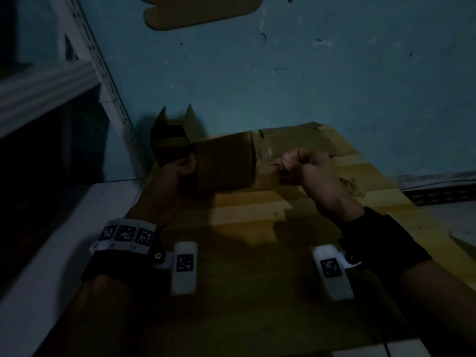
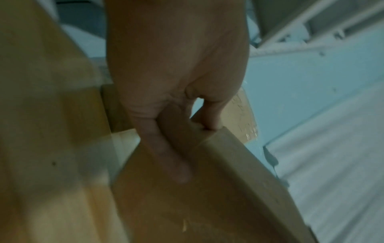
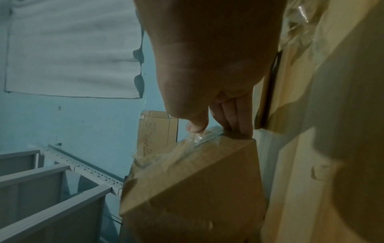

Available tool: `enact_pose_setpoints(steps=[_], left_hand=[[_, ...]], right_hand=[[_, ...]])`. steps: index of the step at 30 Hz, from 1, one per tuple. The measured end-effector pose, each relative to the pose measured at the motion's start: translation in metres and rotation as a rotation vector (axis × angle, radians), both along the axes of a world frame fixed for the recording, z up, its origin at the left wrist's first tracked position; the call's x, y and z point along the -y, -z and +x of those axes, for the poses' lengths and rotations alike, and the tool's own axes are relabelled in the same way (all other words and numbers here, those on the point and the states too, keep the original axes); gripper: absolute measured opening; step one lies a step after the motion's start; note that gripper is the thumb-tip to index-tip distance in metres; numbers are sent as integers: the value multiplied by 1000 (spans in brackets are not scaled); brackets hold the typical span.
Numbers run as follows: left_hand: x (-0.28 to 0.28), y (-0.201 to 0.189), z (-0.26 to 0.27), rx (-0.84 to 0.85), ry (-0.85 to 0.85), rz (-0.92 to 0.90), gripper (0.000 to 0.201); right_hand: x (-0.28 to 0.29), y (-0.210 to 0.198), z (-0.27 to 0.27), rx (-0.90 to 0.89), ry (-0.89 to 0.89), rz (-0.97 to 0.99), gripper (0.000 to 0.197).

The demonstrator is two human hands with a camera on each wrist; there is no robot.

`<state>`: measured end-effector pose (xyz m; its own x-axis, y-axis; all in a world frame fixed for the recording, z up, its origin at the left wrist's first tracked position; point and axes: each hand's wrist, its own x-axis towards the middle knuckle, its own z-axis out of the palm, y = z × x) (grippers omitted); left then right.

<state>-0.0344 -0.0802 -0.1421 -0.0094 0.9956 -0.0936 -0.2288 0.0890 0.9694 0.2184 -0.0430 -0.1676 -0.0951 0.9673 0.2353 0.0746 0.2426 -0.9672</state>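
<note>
Held over flattened cardboard (image 1: 257, 222): cardboard box (image 1: 224, 161). Left grip (image 1: 181, 164) curled round box's open end; right grip (image 1: 306, 163) pinched on clear tape (image 3: 198, 138) at sealed end. Box judged light, stiff, crushable; tape thin, clingy, best taken at loose end.

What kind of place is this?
Probably a storeroom or packing corner: slotted metal shelving, flattened cardboard, and a cardboard box held by the left hand while the right hand pinches its tape.
</note>
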Motion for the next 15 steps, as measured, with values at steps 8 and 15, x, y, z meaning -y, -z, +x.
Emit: enact_pose_setpoints(steps=[8,15], left_hand=[[-11,5,0,-306,-166,5,38],[-11,11,7,-483,-91,361,100]], right_hand=[[-2,-2,8,-22,103,44,20],[-4,-1,3,5,156,46,26]])
